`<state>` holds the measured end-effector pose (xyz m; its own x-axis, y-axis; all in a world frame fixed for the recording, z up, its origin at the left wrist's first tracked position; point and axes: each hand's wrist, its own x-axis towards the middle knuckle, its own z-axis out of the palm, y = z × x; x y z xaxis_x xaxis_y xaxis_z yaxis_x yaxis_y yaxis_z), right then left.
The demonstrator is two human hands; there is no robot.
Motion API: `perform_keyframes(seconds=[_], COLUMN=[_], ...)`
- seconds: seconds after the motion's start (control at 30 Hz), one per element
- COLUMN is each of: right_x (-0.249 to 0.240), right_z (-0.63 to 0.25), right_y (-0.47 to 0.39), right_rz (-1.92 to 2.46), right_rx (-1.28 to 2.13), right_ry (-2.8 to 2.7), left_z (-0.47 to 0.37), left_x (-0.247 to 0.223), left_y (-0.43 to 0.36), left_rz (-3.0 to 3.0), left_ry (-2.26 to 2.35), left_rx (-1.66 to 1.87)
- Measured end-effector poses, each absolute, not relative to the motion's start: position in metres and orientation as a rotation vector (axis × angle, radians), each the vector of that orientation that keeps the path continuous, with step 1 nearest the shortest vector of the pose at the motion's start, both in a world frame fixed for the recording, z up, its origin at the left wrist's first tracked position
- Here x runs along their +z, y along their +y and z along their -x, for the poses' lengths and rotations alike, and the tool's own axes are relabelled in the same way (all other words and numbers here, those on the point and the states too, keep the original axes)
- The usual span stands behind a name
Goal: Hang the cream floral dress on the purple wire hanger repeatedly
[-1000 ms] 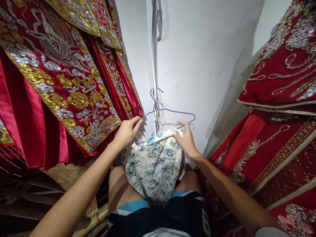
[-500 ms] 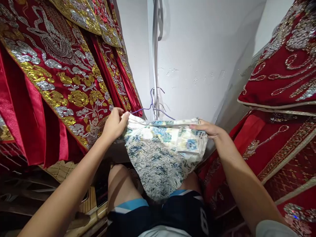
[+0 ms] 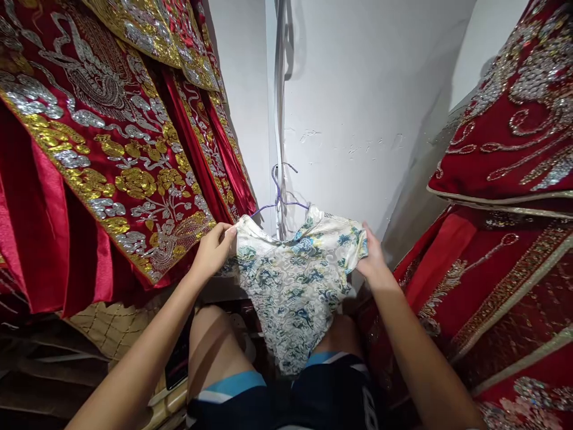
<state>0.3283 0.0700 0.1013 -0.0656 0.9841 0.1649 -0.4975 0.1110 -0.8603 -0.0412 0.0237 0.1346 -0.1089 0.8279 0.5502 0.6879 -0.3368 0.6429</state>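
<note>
A white floral top (image 3: 295,286) with blue and green flowers hangs spread over my knees on a purple wire hanger (image 3: 277,191). The hanger's hook and shoulders show above the neckline; its lower part is hidden inside the cloth. My left hand (image 3: 215,248) pinches the top at its left shoulder, thumb against fingers. On the other side, my right hand (image 3: 372,257) grips the edge of the right sleeve, its fingers partly behind the fabric.
Red garments with gold and silver embroidery (image 3: 134,161) hang on the left. More beaded red garments (image 3: 505,143) fill the right side. A white wall (image 3: 358,89) with a narrow vertical metal strip (image 3: 278,89) stands ahead. Wooden slats (image 3: 168,412) lie low at left.
The top's right shoulder now lies flat over the hanger, where it was folded before. My right hand has moved down a little onto the sleeve edge; the neckline has opened out.
</note>
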Motion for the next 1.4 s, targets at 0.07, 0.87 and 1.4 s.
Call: perform_keyframes(seconds=[0.07,0.87,1.4], right_x=[0.118,0.127,0.113], right_z=[-0.330,-0.269,-0.286], right_y=[0.066,0.013,0.004], right_rz=[0.664,0.774,0.645], right_rx=[1.405,1.259,1.556], right_ry=[-0.918,-1.900,-1.315], left_z=[0.033,-0.061,-0.067], left_x=[0.142,0.161,0.161], left_y=[0.022,0.001,0.006], left_rz=[-2.007,-1.281,-1.275], left_ry=[1.742,0.756,0.631], left_rx=[1.475,1.428,1.105])
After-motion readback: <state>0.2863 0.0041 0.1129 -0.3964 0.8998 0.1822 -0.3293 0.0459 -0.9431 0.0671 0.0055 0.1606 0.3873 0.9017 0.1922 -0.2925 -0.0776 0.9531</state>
